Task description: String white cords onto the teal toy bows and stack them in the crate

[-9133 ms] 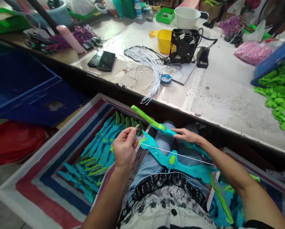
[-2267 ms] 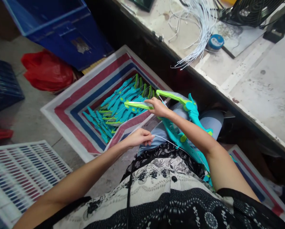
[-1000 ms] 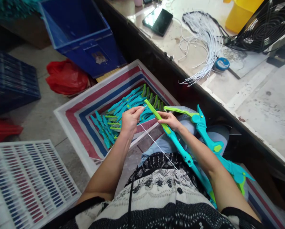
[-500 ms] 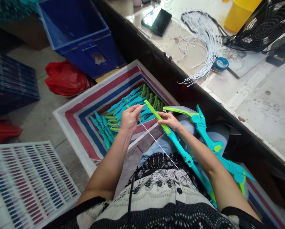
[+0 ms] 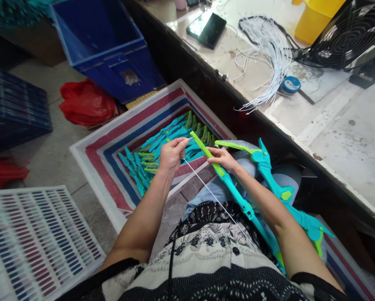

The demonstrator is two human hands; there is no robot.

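A teal and green toy bow (image 5: 237, 196) lies slanted across my lap, its green tip (image 5: 202, 147) pointing up and left. My right hand (image 5: 223, 159) grips the bow's upper limb just below that tip. My left hand (image 5: 171, 154) is pinched on the end of a white string (image 5: 212, 196), held taut close to the green tip. The string runs down toward my waist. A second teal bow (image 5: 269, 175) rests on my right thigh, behind my right arm.
A striped woven bag (image 5: 112, 142) on the floor to my left holds several teal bows (image 5: 162, 144). The workbench (image 5: 331, 125) ahead carries a bundle of white strings (image 5: 265, 54), a phone (image 5: 207, 28), a tape roll (image 5: 290, 84), a black fan (image 5: 347, 37). A blue crate (image 5: 105, 46) and red bag (image 5: 87, 102) sit on the floor.
Over the last second both hands stay nearly still at the bow's green tip, string taut. Earlier, my right hand brought this bow in from the bag side while my left held the string low.
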